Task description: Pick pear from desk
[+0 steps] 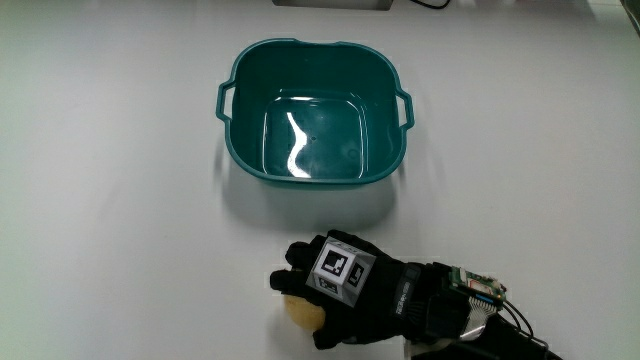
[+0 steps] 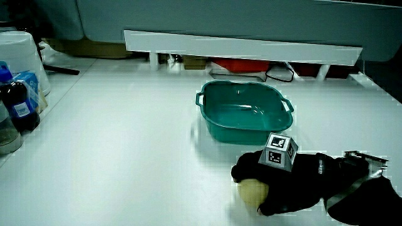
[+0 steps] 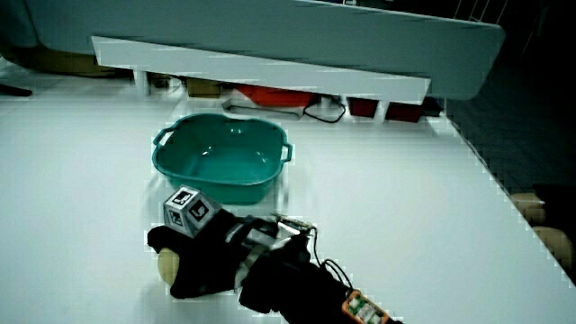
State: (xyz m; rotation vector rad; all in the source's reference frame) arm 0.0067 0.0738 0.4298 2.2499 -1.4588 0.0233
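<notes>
Main view: hand (image 1: 345,290) curled over the pear (image 1: 303,310), fingers wrapped on it, pear on the table (image 1: 120,200) nearer the person than the teal basin (image 1: 312,112) (basin at 12 o'clock from the hand). Pear sits under the palm; long axis hidden. Lift straight up, I'd judge.

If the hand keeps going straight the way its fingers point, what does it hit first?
Only the pear, already under the hand. Past it the line looks like bare table; the teal basin seems off that line, though depth is uncertain.
</notes>
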